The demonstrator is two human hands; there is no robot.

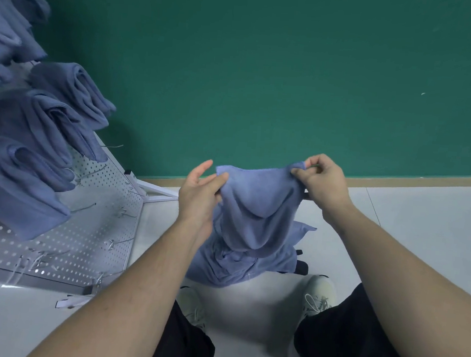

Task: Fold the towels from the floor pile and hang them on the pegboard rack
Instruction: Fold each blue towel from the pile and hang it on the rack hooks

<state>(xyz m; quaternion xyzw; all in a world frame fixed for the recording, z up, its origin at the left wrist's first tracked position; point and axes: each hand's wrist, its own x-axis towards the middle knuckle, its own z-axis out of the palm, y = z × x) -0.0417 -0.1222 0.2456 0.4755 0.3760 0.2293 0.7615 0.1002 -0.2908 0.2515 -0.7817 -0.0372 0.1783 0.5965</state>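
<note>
Fingers of the right hand (324,180) pinch the upper right corner of a blue towel (257,208), thumb and forefinger curled tight on the hem and lifting it level with the foot of the green wall (267,67). The left hand (198,195) meets the towel's left edge; its thumb and lower fingers close on the cloth just under the other top corner, while the forefinger sticks out straight and free. Between the two hands the top edge runs nearly flat, and the cloth below sags in soft hanging folds. Beneath it, on the pale floor (422,237), lies the floor pile (238,266) of more blue towels, crumpled, and the held towel's lower end hangs down in front of the pile; whether it touches cannot be told. Something small and dark (301,265) shows at the pile's right side, too hidden to name. Nearer the camera, two white shoes stand apart on the floor, the right shoe (318,296) just beside the pile, the left shoe (193,305) partly covered by the left forearm, with black trousers (357,340) above them. Off to the left stands the pegboard rack (89,239), white and perforated, seen at a steep slant, with thin wire hooks (122,241) along its lower part. Several folded towels (42,124) already hang from its upper pegs, one row above another.
</note>
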